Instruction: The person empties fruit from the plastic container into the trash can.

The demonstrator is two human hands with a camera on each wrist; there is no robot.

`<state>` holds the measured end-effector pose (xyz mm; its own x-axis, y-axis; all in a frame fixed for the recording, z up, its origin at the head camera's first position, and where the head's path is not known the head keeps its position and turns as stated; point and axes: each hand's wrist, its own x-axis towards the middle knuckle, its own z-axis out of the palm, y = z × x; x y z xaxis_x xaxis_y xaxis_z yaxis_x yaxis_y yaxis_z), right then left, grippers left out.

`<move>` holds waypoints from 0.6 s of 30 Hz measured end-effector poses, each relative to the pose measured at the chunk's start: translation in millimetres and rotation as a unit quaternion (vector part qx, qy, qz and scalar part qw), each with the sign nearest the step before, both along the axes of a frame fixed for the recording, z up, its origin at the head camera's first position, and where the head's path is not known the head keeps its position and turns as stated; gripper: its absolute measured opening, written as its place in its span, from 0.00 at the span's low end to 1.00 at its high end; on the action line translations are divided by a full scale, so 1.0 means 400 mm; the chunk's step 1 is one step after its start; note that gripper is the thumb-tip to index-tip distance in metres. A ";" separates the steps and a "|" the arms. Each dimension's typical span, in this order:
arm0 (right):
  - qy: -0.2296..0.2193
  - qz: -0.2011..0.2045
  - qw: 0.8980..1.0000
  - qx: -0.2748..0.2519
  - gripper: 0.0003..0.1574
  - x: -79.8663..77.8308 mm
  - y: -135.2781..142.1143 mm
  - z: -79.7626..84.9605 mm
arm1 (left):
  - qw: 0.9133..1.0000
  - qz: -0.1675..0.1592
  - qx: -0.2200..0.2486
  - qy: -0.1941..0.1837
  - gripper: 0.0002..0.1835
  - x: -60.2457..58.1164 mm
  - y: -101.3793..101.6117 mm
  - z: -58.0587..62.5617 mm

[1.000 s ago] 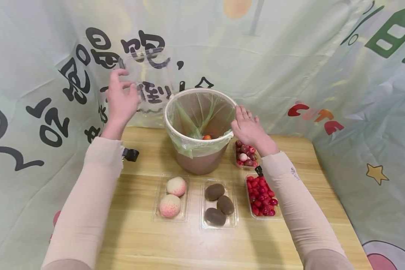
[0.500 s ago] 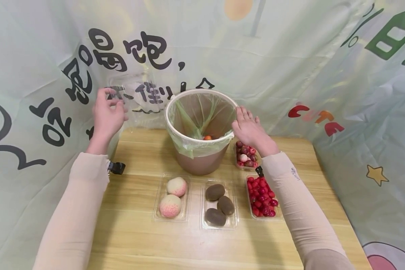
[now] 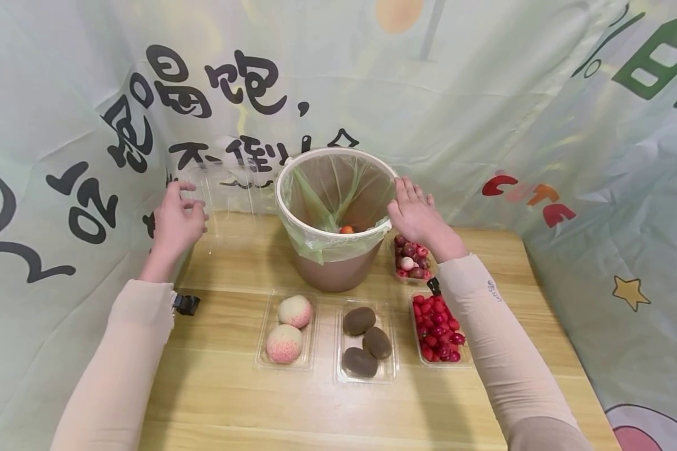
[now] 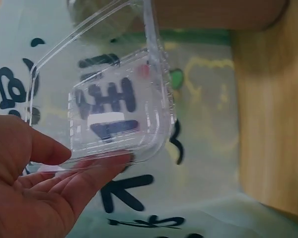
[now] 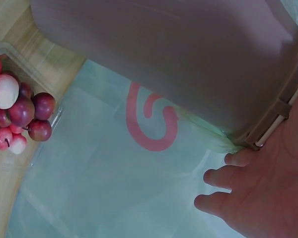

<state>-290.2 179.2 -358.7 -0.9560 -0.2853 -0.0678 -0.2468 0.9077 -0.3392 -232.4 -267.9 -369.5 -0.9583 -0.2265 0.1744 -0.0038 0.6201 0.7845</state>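
My left hand (image 3: 176,222) pinches the side of a clear plastic fruit box (image 4: 156,114) between thumb and fingers. Nothing shows inside the box, which is tilted at the left of a brownish bin (image 3: 333,275) in the head view. Against the bin's right rim rests my right hand (image 3: 420,219), its fingers extended. A pale green bag (image 3: 310,244) lines the bin and folds over its rim. Low inside the bin lies a small orange-red round fruit (image 3: 346,230), partly hidden by the rim.
In front of the bin are boxes holding two peaches (image 3: 284,343) and three brown oval fruits (image 3: 360,361). To the right stand a box of red berries (image 3: 437,329) and one of mixed dark and pink fruits (image 5: 22,110). Printed cloth (image 3: 457,113) walls the wooden table (image 3: 293,407).
My left hand has moved down and to the left with the fruit box, from high beside the bin to near the table's back left edge. My right hand stays on the rim.
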 end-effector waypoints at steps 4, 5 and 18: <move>-0.001 0.000 1.000 0.000 0.47 0.000 -0.001 0.000 | 0.999 -0.026 -0.004 -0.035 0.23 0.016 -0.014 -0.044; -0.001 0.000 1.000 0.000 0.47 0.000 -0.001 0.000 | 0.998 -0.033 -0.007 -0.043 0.23 0.021 -0.018 -0.055; -0.002 0.000 1.000 0.004 0.47 0.001 0.000 -0.001 | 0.983 -0.102 -0.057 -0.140 0.24 0.046 -0.077 -0.215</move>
<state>-289.6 179.2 -359.1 -0.9557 -0.2847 -0.0742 -0.2453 0.9102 -0.3337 -214.0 -298.5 -455.6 -0.9958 -0.0180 -0.0892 -0.0752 0.7146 0.6955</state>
